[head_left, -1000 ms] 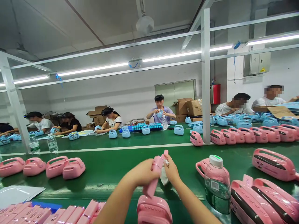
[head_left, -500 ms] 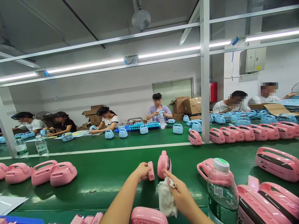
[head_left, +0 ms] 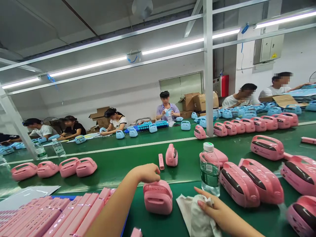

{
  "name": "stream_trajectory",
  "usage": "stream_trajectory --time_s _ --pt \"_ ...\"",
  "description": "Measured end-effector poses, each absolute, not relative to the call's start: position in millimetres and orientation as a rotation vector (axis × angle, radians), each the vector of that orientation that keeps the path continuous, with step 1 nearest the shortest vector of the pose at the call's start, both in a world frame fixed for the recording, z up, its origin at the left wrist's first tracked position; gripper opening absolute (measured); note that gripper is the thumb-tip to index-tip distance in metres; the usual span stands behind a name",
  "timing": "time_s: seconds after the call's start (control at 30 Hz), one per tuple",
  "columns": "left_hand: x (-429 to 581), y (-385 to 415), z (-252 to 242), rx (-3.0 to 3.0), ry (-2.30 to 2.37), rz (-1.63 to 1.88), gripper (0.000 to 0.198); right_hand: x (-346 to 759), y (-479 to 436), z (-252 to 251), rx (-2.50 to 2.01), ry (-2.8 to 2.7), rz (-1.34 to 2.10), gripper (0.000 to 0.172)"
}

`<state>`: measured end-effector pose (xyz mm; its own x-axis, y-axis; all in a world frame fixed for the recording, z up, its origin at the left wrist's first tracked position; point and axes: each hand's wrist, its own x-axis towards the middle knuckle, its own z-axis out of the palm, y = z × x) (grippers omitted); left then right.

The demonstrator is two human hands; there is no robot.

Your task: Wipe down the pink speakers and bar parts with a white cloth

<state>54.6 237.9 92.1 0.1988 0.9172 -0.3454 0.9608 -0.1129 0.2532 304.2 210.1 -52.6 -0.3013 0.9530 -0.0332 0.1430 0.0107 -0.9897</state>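
Observation:
My left hand (head_left: 147,172) reaches down to a pink handled speaker (head_left: 158,200) in front of me, its fingers bent over the top of the handle. My fingertips are partly hidden there. In my right hand (head_left: 212,208) is a bunched white cloth (head_left: 195,214), held between thumb and fingers to the right of that speaker. Farther back on the green surface stand a slim pink bar (head_left: 161,161) and another pink speaker (head_left: 171,155), close together and touched by neither hand.
A water bottle (head_left: 209,171) stands beyond my right hand, with several pink speakers (head_left: 239,184) beside it. At lower left a blue tray (head_left: 125,221) holds many pink bars. Pink speakers (head_left: 86,167) line the left side. Co-workers sit across the green table (head_left: 118,149).
My left hand has let go of the slim pink bar, now standing beside the back speaker, and come to the nearer speaker. My right hand has drawn back with the cloth. The view has shifted.

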Motion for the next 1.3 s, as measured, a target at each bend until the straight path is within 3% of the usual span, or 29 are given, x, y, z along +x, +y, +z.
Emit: stream_trajectory --time_s 0.1,0.23,0.33,0.43,0.63,0.8,0.93,0.97,1.17,1.3 --pt "67.6 208.1 86.2 2.155 1.854 -0.277 0.025 310.9 189.5 -56.8 -1.076 -1.336 1.608 0.077" --pt "77.6 191.3 70.7 2.310 2.052 -0.198 0.020 311.3 166.3 -55.1 -0.940 -1.168 1.851 0.044" --pt "81.9 181.3 66.3 2.471 1.911 -0.087 0.013 312.9 158.9 -53.2 -0.885 -1.092 1.903 0.032" --pt "93.2 166.0 63.6 2.611 1.689 0.046 0.009 317.3 161.5 -55.2 -0.855 -1.062 1.821 0.037" --pt "119.0 130.9 53.4 2.640 1.388 0.135 0.031 314.2 167.8 -63.4 -0.841 -1.239 1.475 0.057" --pt "119.8 108.3 36.6 2.142 1.448 0.394 0.046 296.1 150.9 -70.6 -0.718 -1.513 1.369 0.051" --pt "121.1 102.5 0.4 1.845 1.460 0.648 0.098 288.7 144.5 -73.5 -0.652 -1.668 1.302 0.051" --pt "121.0 103.4 -8.4 1.835 1.399 0.706 0.103 288.4 145.8 -73.8 -0.649 -1.691 1.282 0.051" --pt "114.6 111.5 -31.3 1.543 0.871 0.955 0.087 288.9 151.1 -81.6 -0.675 -1.807 1.153 0.052" --pt "109.4 109.7 -34.9 1.290 0.760 1.136 0.077 282.5 131.5 -86.4 -0.491 -2.149 0.609 0.054"
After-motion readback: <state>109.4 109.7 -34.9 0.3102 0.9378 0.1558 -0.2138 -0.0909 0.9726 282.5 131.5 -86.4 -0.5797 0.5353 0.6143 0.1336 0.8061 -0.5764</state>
